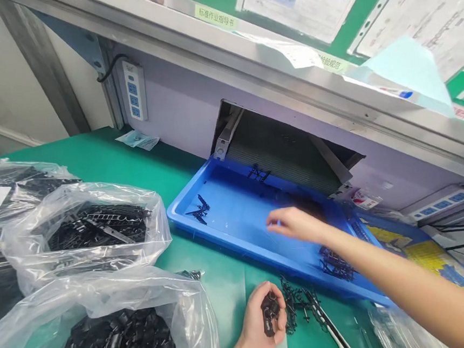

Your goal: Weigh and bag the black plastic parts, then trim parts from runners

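My left hand [260, 323] is curled, palm up, around several small black plastic parts [269, 312] at the lower middle of the view. Above the blue tray [187, 224], my right hand [295, 225] hangs with loosely bent fingers, slightly apart, and nothing visible in them. Thin black branching plastic pieces [200, 209] lie in the tray's left end, with another black piece [259, 173] near its back edge. A pile of similar dark pieces [336, 262] sits below my right forearm. Just right of my left hand, black branching pieces [302, 303] lie on the green table beside tweezers [330, 328].
At the lower left, a clear bag [190, 307] holds rounded black parts; another bag [155, 224] behind it holds long black strips. A conveyor belt [282, 148] slopes through a wall opening to the tray. A metal shelf edge [246, 53] crosses above. Power strips [134, 90] hang on the wall.
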Demonstrator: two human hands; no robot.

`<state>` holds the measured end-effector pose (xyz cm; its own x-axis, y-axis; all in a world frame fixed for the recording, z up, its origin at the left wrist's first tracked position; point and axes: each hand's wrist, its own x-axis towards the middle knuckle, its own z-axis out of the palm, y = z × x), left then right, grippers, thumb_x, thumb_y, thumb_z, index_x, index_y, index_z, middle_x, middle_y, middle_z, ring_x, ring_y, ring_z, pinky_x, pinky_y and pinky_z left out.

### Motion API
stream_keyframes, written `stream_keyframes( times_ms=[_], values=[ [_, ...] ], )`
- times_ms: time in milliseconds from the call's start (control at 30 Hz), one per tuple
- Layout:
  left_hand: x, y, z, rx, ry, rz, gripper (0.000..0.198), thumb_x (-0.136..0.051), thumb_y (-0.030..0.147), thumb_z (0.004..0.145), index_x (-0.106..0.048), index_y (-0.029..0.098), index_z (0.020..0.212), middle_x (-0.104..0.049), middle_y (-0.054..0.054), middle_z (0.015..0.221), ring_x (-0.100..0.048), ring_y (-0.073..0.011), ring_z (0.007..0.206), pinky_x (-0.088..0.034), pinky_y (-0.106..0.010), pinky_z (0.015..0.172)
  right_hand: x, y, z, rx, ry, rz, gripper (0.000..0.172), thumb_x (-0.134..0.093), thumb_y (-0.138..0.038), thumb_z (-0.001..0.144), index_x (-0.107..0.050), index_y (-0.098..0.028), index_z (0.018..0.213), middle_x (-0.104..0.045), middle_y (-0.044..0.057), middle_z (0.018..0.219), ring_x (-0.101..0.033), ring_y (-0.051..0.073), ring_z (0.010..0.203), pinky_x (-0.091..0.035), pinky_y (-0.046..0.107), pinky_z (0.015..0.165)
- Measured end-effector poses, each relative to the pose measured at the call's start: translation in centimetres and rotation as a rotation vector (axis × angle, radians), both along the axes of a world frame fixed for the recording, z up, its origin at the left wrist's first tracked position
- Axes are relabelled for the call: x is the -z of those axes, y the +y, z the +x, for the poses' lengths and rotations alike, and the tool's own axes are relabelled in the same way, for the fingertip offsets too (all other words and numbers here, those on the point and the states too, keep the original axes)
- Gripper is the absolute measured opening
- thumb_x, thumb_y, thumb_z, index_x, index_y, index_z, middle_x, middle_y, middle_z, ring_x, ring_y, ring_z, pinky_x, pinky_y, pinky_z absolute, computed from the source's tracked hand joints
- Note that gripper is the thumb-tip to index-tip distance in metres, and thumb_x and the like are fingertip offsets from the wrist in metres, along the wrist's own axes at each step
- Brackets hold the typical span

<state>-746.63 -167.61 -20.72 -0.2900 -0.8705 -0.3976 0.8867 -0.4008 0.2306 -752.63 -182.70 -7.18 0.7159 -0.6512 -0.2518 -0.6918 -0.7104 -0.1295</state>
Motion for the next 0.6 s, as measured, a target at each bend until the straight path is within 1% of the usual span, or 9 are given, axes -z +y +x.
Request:
stream_keyframes(
  times_ms=[67,133,200,267,333,400,467,533,600],
  values=[
    [-0.3,0.1,0.1,0.015,-0.026,-0.005,0.029,-0.061,0.041,0.064,-0.046,0.015,0.063,-0.048,0.004,0.053,-0.033,-0.0024,0.032,-0.008,-0.016,0.03,-0.2,-3.6,-0.3,0.197,0.01,-0.041,0.01,-0.052,-0.02,0.079,-0.061,-0.017,0.082,-0.063,0.003,0.084,-0.058,0.015,0.076,-0.042,0.025,0.074],
    [-0.4,0.0,0.0,0.01,-0.035,-0.009,0.033,-0.064,0.043,0.06,-0.045,0.015,0.062,-0.046,0.004,0.052,-0.032,-0.002,0.031,-0.008,-0.017,0.03,0.4,-6.6,-0.3,0.304,0.02,-0.059,0.014,-0.049,-0.017,0.08,-0.06,-0.016,0.089,-0.063,0.005,0.086,-0.059,0.015,0.071,-0.045,0.027,0.072],
    [-0.3,-0.1,-0.2,0.006,-0.04,-0.009,0.036,-0.065,0.045,0.058,-0.045,0.016,0.063,-0.046,0.005,0.05,-0.032,-0.0021,0.03,-0.008,-0.017,0.03,1.7,-8.8,0.2,0.351,0.014,-0.084,0.021,-0.046,-0.015,0.082,-0.057,-0.014,0.1,-0.061,0.009,0.098,-0.059,0.016,0.076,-0.045,0.029,0.076],
    [0.1,-0.3,-0.4,0.008,-0.047,-0.02,0.036,-0.064,0.047,0.059,-0.044,0.017,0.063,-0.045,0.005,0.049,-0.031,-0.0023,0.029,-0.008,-0.017,0.029,3.2,-10.5,1.1,0.374,-0.004,-0.112,0.028,-0.048,-0.014,0.082,-0.052,-0.012,0.11,-0.054,0.012,0.113,-0.057,0.017,0.091,-0.042,0.032,0.086],
    [0.5,-0.5,-0.6,0.028,-0.049,-0.043,0.038,-0.063,0.049,0.061,-0.043,0.017,0.061,-0.043,0.006,0.046,-0.03,-0.0028,0.027,-0.008,-0.017,0.028,4.6,-11.8,2.3,0.382,-0.02,-0.124,0.031,-0.05,-0.016,0.083,-0.049,-0.013,0.113,-0.049,0.012,0.12,-0.052,0.018,0.101,-0.039,0.036,0.091],
    [1.0,-0.7,-0.8,0.044,-0.046,-0.066,0.039,-0.061,0.052,0.062,-0.042,0.017,0.061,-0.042,0.006,0.044,-0.03,-0.0034,0.026,-0.009,-0.017,0.027,5.7,-12.7,3.3,0.391,-0.024,-0.112,0.025,-0.05,-0.018,0.084,-0.052,-0.013,0.108,-0.051,0.009,0.116,-0.051,0.017,0.101,-0.04,0.039,0.089],
    [1.2,-0.8,-0.9,0.047,-0.039,-0.075,0.039,-0.06,0.053,0.062,-0.043,0.018,0.061,-0.043,0.006,0.045,-0.031,-0.0037,0.026,-0.01,-0.018,0.026,6.4,-13.2,4.0,0.394,-0.018,-0.074,0.015,-0.05,-0.021,0.084,-0.056,-0.013,0.095,-0.055,0.006,0.104,-0.052,0.016,0.095,-0.043,0.036,0.085],
    [1.1,-0.8,-0.8,0.039,-0.035,-0.059,0.039,-0.061,0.052,0.061,-0.044,0.017,0.062,-0.045,0.005,0.047,-0.032,-0.0036,0.027,-0.011,-0.017,0.026,6.6,-12.9,4.0,0.391,-0.002,-0.002,0.01,-0.052,-0.021,0.083,-0.057,-0.012,0.082,-0.058,0.003,0.087,-0.055,0.013,0.081,-0.046,0.031,0.076],
    [0.8,-0.7,-0.7,0.03,-0.042,-0.04,0.037,-0.062,0.05,0.061,-0.044,0.017,0.063,-0.045,0.005,0.048,-0.034,-0.0036,0.028,-0.01,-0.017,0.027,6.1,-12.0,3.5,0.379,0.013,0.102,0.007,-0.056,-0.016,0.077,-0.055,-0.011,0.071,-0.056,0.0,0.068,-0.053,0.01,0.063,-0.046,0.026,0.063]
  ],
)
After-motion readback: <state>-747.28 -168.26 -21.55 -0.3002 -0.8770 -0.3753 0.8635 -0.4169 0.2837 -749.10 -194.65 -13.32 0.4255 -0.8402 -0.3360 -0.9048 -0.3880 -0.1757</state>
